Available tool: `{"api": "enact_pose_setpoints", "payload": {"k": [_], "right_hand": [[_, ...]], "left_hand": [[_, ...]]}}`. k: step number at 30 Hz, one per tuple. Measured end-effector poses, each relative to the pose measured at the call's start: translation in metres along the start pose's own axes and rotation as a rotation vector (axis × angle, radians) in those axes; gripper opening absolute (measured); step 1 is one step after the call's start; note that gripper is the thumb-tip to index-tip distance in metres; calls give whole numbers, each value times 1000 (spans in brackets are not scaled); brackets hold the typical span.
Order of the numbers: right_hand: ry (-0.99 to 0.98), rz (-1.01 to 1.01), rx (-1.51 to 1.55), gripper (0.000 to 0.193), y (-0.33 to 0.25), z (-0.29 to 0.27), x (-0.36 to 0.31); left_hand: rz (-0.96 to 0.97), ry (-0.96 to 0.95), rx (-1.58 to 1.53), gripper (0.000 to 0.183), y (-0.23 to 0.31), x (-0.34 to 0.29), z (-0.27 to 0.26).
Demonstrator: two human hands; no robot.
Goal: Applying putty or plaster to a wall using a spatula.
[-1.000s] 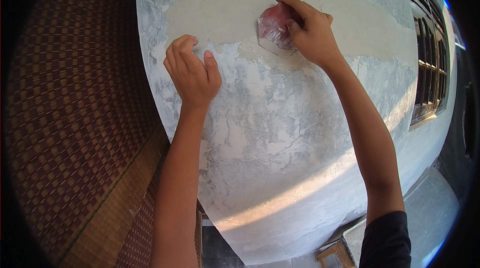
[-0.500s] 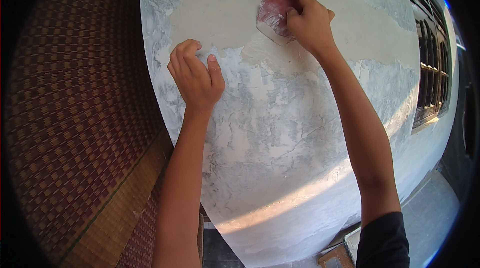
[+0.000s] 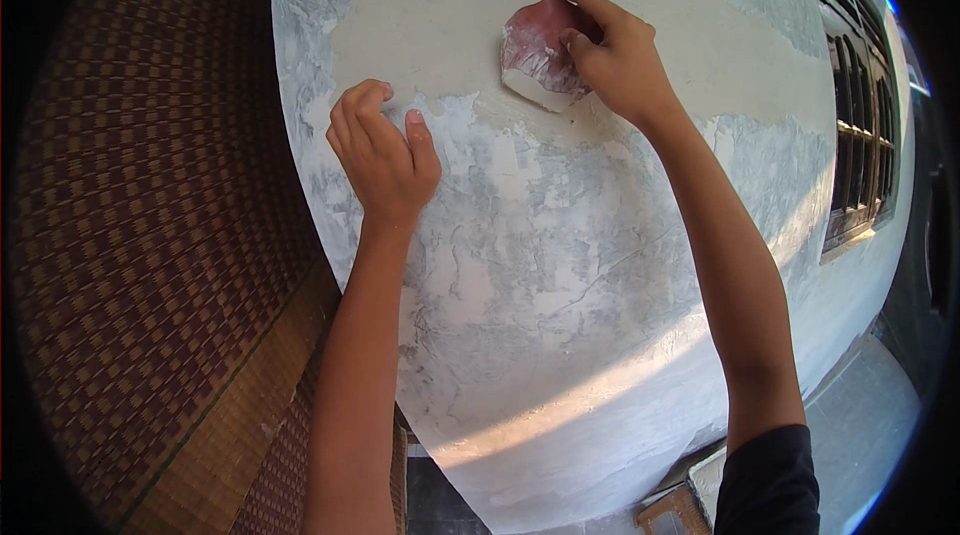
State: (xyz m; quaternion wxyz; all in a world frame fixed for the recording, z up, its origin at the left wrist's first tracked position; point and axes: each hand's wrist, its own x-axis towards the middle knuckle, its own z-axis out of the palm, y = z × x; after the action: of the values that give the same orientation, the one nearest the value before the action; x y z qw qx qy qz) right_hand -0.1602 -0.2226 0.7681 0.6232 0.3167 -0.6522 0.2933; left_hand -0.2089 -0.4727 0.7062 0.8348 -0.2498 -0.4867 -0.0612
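My right hand [image 3: 618, 57] pinches a reddish plastic putty scraper [image 3: 537, 43] between thumb and fingers. Whitish filler smears its face, and a pale band of filler runs along its lower edge, at the wall [image 3: 520, 235]. Around the scraper spreads a smooth beige patch of filler [image 3: 420, 20]; lower down the wall is rough, mottled grey and white. Left of the scraper, my left hand [image 3: 385, 150] is raised before the wall, fingers curled loosely and thumb apart, with nothing in it. I cannot tell whether it touches the wall.
A brown woven mat [image 3: 150, 185] covers the left side, close by my left forearm. A wooden window with bars [image 3: 860, 135] is set at the right. Low on the right lies a brown-framed object [image 3: 672, 515]. A band of sunlight crosses the lower wall.
My right hand and the scraper have moved slightly left and down over the beige patch. The left hand keeps its pose, with only a small shift in view.
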Motion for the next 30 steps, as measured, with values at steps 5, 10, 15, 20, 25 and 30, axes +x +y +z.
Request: {"api": "enact_pose_setpoints", "payload": {"k": [5, 10, 15, 20, 25, 30], "right_hand": [[189, 162, -130, 49, 39, -35, 16], [0, 45, -28, 49, 10, -23, -8], [234, 214, -133, 46, 41, -45, -1], [75, 108, -52, 45, 24, -23, -23], [291, 295, -115, 45, 40, -43, -21], [215, 159, -68, 43, 23, -24, -33]], "left_hand": [[-16, -2, -14, 31, 8, 2, 4], [-9, -12, -13, 31, 3, -1, 1], [-24, -11, -12, 32, 6, 1, 1], [-27, -33, -5, 32, 3, -3, -1], [-21, -16, -9, 32, 7, 1, 1], [-6, -3, 13, 31, 3, 1, 0]]}}
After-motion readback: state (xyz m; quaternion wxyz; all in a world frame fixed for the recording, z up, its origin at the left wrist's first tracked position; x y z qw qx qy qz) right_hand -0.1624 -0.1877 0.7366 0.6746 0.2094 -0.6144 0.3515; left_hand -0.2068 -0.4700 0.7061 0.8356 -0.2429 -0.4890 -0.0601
